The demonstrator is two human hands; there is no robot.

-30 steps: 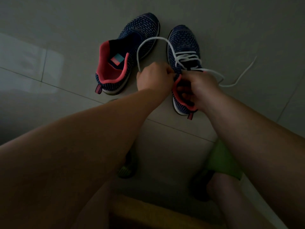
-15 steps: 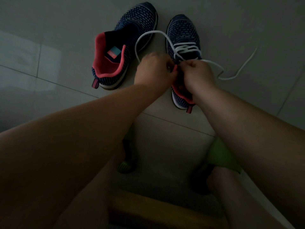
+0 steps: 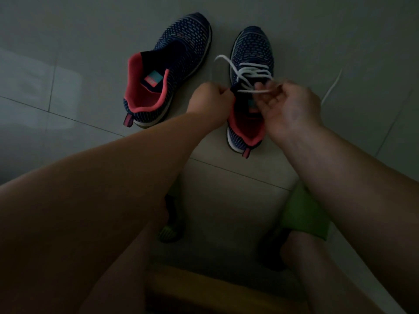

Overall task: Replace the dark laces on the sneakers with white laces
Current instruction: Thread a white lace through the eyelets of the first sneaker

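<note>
Two navy knit sneakers with coral collars stand side by side on the tiled floor (image 3: 79,91), toes toward the far edge of the view, heels toward the person. The left sneaker (image 3: 167,71) carries no lace; its long axis tilts so that the toe leans rightward. A teal-and-coral insole label (image 3: 152,79) shows inside it, its writing too small to read. The right sneaker (image 3: 250,87) runs nearly straight away from the person and bears the white lace (image 3: 252,72) crossed through its forward eyelets. The left hand (image 3: 209,105), fingers curled, grips the near left edge of this sneaker's opening, from which one lace end arcs up and leftward. The right hand (image 3: 292,107) pinches the other lace run just above the tongue; a blurred length trails over the floor to the right. Bare tiles with grout lines lie open left, right and beyond the pair. A wooden stool edge (image 3: 204,288) sits at the near bottom.
</note>
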